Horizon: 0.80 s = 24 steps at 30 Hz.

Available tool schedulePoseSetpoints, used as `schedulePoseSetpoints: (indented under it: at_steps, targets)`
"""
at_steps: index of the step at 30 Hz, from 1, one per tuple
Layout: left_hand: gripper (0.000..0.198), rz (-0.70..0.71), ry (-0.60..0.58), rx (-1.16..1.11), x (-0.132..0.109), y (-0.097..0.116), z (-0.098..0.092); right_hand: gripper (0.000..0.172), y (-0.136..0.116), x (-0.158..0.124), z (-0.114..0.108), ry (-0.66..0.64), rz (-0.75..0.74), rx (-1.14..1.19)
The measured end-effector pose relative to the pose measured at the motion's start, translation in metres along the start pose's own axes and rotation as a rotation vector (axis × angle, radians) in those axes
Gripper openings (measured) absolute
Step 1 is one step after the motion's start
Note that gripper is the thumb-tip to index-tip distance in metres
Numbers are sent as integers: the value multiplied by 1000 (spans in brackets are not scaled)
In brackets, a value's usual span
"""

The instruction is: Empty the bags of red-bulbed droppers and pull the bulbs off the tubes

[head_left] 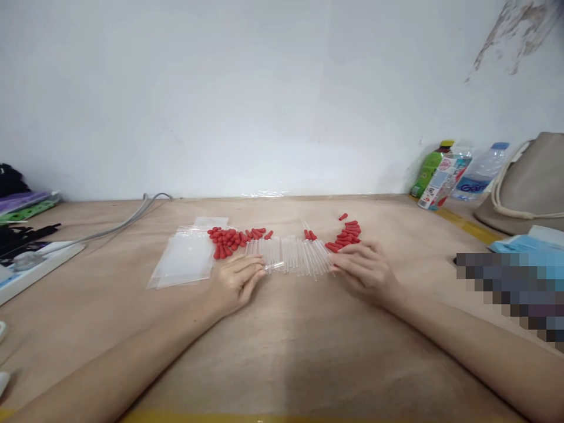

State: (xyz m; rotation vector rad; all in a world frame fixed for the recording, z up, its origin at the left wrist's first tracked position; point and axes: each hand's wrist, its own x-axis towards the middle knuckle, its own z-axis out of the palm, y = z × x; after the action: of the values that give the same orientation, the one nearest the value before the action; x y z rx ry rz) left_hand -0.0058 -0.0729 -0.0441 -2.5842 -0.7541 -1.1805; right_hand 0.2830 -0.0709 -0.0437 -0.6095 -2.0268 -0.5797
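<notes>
A row of thin clear dropper tubes [288, 252] lies in the middle of the table. My left hand [235, 281] is closed at the row's left end, fingertips pinched on one clear tube [275, 266] that points right. At the right end my right hand [368, 270] is closed, its fingertips together beside the tubes and a curved line of red rubber bulbs [348, 234]; anything between them cannot be made out. A pile of red bulbs [227, 239] lies beyond my left hand. Two droppers with red bulbs [310, 235] lie just behind the row, tips pointing away.
Clear plastic bags [183, 258] lie left of the bulbs. A power strip [48, 261] with a grey cable [127, 220] is far left. At the back right stand a green bottle [434, 167], a carton [442, 182], a water bottle [480, 173] and a grey bag [529, 176].
</notes>
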Motion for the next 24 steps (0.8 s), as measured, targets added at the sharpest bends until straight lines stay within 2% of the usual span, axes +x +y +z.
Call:
schedulePoseSetpoints:
  at_steps: [2, 4, 6, 8, 9, 11, 15, 19, 24]
  targets:
    - [14, -102, 27, 74, 1, -9, -4, 12, 19, 4, -4, 38, 133, -18]
    - [18, -206, 52, 142, 3, -17, -6, 16, 42, 9, -4, 57, 336, 3]
    - [23, -275, 59, 194, 5, -23, -7, 24, 68, 12, -2, -5, 535, 16]
    - [28, -307, 40, 215, 6, -29, -7, 34, 94, 12, 2, -34, 794, 18]
    - [30, -315, 35, 218, 6, -32, -7, 35, 107, 11, 5, -50, 912, 13]
    - [29, -319, 40, 228, 4, -35, -6, 25, 126, 7, 12, -153, 1055, 30]
    - [19, -280, 66, 247, 1, -35, -4, 19, 141, -6, 24, -242, 1094, 76]
    - [15, -200, 58, 225, 0, -34, -2, 25, 137, -15, 29, -283, 1102, 72]
    - [17, -205, 32, 167, -2, -33, 1, 31, 135, -14, 23, -296, 1103, 15]
